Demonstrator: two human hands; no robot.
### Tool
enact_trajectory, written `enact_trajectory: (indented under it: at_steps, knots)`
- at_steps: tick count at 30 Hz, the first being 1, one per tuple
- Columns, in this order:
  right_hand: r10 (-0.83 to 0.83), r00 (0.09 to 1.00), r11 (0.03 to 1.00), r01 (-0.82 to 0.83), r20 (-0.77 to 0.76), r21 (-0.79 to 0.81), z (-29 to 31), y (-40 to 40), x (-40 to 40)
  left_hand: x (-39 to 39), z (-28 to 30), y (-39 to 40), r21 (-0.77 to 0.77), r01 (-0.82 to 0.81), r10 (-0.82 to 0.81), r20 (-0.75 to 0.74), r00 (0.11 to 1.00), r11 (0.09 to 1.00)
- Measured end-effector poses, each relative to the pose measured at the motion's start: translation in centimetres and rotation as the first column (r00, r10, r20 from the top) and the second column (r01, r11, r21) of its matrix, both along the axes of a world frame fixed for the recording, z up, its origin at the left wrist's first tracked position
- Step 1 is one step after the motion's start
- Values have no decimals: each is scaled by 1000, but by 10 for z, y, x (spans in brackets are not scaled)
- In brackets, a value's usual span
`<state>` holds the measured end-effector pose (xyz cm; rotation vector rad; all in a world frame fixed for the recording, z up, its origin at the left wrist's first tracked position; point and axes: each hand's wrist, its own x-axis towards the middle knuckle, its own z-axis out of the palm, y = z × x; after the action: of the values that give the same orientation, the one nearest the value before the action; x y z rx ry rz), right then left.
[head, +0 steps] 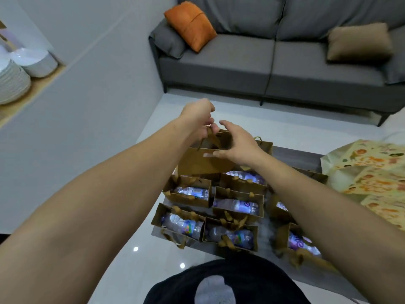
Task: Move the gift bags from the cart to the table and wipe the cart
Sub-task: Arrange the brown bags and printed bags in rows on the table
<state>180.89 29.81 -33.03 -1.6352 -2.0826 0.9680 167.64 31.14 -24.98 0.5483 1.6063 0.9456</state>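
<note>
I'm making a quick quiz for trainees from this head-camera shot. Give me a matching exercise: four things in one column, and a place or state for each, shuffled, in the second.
Things
1. left hand
2. right hand
3. orange cushion
4. stack of plates

Places or states
A. on a shelf at the far left
B. fingers spread against the side of the raised gift bag
C. leaning in the left corner of the grey sofa
D. pinching the raised bag's ribbon handle

Pairs: 1-D, 2-B, 3-C, 4-A
</note>
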Motion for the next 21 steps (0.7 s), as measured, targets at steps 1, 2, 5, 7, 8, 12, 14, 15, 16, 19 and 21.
enact_trajectory:
  at_steps: [1,2,5,7,8,12,14,15,16,19,21]
  knots:
    - [-2,1000,1000,3,-22,12,7,1,-1,6,5,0,10,28,-28,11,1000,1000]
    - [-8,998,1000,8,-58,6,11,4,-2,9,8,0,18,44,-44,18,999,999]
    - [-117,983,992,123,-145,35,22,3,4,23,22,-1,67,114,-116,24,993,991]
    - [-149,980,983,162,-131,90,28,1,12,32,29,-1,93,157,-160,17,987,983]
    - [-157,979,981,170,-127,94,30,0,18,37,32,-2,97,180,-183,21,983,979]
    - [-256,961,961,265,-105,83,40,-10,48,58,37,-14,71,298,-303,88,949,952]
    - [-313,943,947,319,-110,43,41,-22,62,70,36,-21,52,340,-344,123,931,939]
    - [-343,932,938,347,-117,18,42,-31,68,75,36,-24,44,355,-357,138,924,934]
    - [-371,922,928,373,-115,0,41,-40,74,80,35,-28,36,366,-366,156,917,930]
    - [-440,888,897,443,-133,-8,39,-71,87,95,30,-42,3,420,-413,198,889,907]
    - [-497,856,866,500,-141,-17,36,-90,96,107,26,-53,-21,469,-455,206,866,883]
